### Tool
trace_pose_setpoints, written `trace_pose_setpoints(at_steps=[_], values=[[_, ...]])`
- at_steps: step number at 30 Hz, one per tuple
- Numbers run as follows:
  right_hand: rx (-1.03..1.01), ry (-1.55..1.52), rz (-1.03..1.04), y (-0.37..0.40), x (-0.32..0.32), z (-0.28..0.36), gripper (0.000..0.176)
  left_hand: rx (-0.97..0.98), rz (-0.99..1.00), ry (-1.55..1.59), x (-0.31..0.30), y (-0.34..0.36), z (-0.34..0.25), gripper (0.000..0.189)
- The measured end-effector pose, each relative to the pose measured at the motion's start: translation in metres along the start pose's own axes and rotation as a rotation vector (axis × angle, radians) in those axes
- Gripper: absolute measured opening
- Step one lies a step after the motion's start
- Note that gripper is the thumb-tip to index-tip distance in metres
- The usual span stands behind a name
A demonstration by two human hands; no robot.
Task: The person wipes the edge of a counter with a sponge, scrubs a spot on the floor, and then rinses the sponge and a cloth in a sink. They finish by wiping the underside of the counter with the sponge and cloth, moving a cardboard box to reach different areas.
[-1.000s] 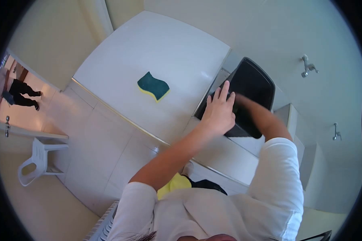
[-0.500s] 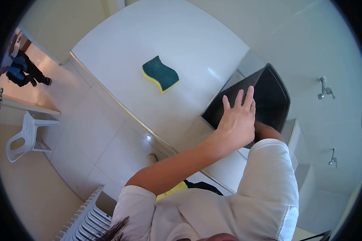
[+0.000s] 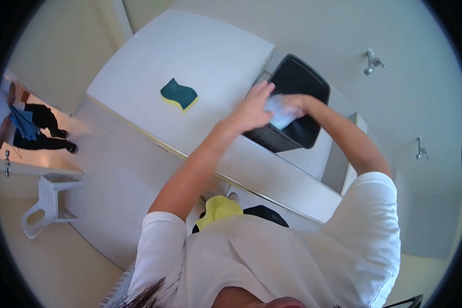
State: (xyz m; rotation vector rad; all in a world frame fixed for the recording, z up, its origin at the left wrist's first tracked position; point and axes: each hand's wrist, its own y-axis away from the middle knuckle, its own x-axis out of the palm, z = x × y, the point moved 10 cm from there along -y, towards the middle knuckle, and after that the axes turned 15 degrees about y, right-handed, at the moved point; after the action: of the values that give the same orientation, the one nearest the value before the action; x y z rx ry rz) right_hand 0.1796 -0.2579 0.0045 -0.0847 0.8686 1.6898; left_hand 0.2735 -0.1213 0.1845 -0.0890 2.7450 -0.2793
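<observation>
A black bin (image 3: 309, 84) stands tilted in the sink, its mouth facing up. At the bin's near-left side is my left hand (image 3: 252, 109), its fingers and thumb apart; it looks wet and slightly blurred. My right hand (image 3: 294, 104) reaches over the bin's mouth and is closed on a pale bluish, see-through thing (image 3: 279, 114), smeared by motion, whose kind I cannot make out. Farther left, a green and yellow sponge (image 3: 179, 96) lies on the white counter (image 3: 205, 51), touched by neither hand.
Two wall taps (image 3: 370, 64) are on the right, one above the sink's far side. On the floor at left stands a white plastic chair (image 3: 47, 200). Beyond the doorway, a person (image 3: 36, 123) in dark trousers holds a blue cloth. The counter edge (image 3: 159, 143) runs diagonally before me.
My right hand has come up from inside the bin with the pale thing in it. The left hand has shifted left along the bin. The whole view has turned, and the bin appears more upright.
</observation>
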Motion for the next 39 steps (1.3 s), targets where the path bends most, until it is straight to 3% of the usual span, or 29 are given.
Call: trace_pose_setpoints(at_steps=[1,2,4,5,6,7,8,9,12,15,17,19,21,22,23,24,26,27,28,31,33,34,36,37,38,39], values=[[0.113,-0.573,-0.031,0.050,-0.007,0.107,0.043,0.077,0.015,0.125,-0.002,-0.007,-0.004,0.072],[0.084,-0.599,-0.139,0.064,-0.019,0.135,0.045,0.090,0.034,0.112,-0.006,-0.011,-0.017,0.072],[0.161,-0.261,-0.359,0.108,-0.044,0.208,0.042,0.146,0.002,0.233,-0.025,-0.021,-0.060,0.072],[0.152,-0.258,-0.381,0.120,-0.046,0.218,0.042,0.110,0.078,0.354,-0.020,-0.027,-0.076,0.070],[0.110,-0.346,-0.526,0.136,-0.058,0.224,0.039,0.121,0.088,0.342,-0.018,-0.033,-0.084,0.070],[0.065,-0.435,-0.670,0.153,-0.068,0.227,0.036,0.077,0.236,0.493,-0.002,-0.040,-0.089,0.067],[0.055,-0.435,-0.686,0.162,-0.069,0.231,0.036,0.028,0.384,0.642,0.012,-0.045,-0.096,0.063],[0.053,-0.366,-0.777,0.175,-0.076,0.235,0.035,-0.038,0.433,0.483,0.020,-0.057,-0.075,0.050],[0.045,-0.209,-0.955,0.201,-0.087,0.225,0.031,-0.188,0.380,0.220,0.017,-0.071,-0.048,0.038],[-0.104,-0.076,-1.056,0.213,-0.087,0.207,0.026,-0.239,0.335,0.157,0.011,-0.064,-0.053,0.036],[0.106,0.097,-1.278,0.229,-0.088,0.182,0.021,-0.295,0.289,0.232,0.016,-0.064,-0.052,0.040],[0.163,0.207,-1.361,0.229,-0.090,0.170,0.024,-0.351,0.230,0.309,0.020,-0.060,-0.047,0.043],[0.215,0.322,-1.439,0.228,-0.085,0.169,0.028,-0.332,0.134,0.755,0.031,-0.061,-0.053,0.035],[0.387,0.324,-1.544,0.234,-0.082,0.162,0.033,-0.338,0.128,0.754,0.036,-0.064,-0.050,0.035],[0.561,0.326,-1.645,0.241,-0.078,0.157,0.038,-0.379,0.105,0.952,0.042,-0.069,-0.049,0.031],[0.556,0.325,-1.643,0.234,-0.074,0.160,0.038,-0.417,0.080,1.152,0.048,-0.076,-0.045,0.028],[0.646,0.277,-1.332,0.195,-0.061,0.151,0.050,-0.471,0.035,1.140,0.055,-0.086,-0.039,0.021],[0.512,0.033,-1.146,0.180,-0.045,0.168,0.054,-0.525,-0.046,1.144,0.058,-0.087,-0.034,0.021],[0.154,-0.272,-0.929,0.158,-0.028,0.181,0.052,-0.580,-0.127,1.146,0.059,-0.087,-0.025,0.021],[0.175,-0.154,-0.995,0.140,-0.035,0.154,0.043,-0.554,-0.191,1.201,0.053,-0.095,-0.029,0.020],[0.428,-0.097,-1.039,0.138,-0.038,0.117,0.027,-0.476,-0.180,1.231,0.041,-0.102,-0.036,0.027],[0.419,-0.103,-1.033,0.140,-0.039,0.113,0.027,-0.480,-0.190,1.225,0.037,-0.102,-0.033,0.027],[0.373,0.016,-1.234,0.166,-0.054,0.117,0.016,-0.402,-0.236,0.735,0.011,-0.105,-0.029,0.027],[0.323,0.000,-1.294,0.176,-0.064,0.120,0.014,-0.445,-0.268,0.443,-0.002,-0.109,-0.017,0.022],[0.325,-0.045,-1.341,0.185,-0.068,0.117,0.010,-0.452,-0.273,0.438,0.001,-0.113,-0.006,0.022],[0.273,-0.099,-1.335,0.187,-0.074,0.120,0.010,-0.551,-0.297,0.198,0.000,-0.108,-0.001,0.024]])
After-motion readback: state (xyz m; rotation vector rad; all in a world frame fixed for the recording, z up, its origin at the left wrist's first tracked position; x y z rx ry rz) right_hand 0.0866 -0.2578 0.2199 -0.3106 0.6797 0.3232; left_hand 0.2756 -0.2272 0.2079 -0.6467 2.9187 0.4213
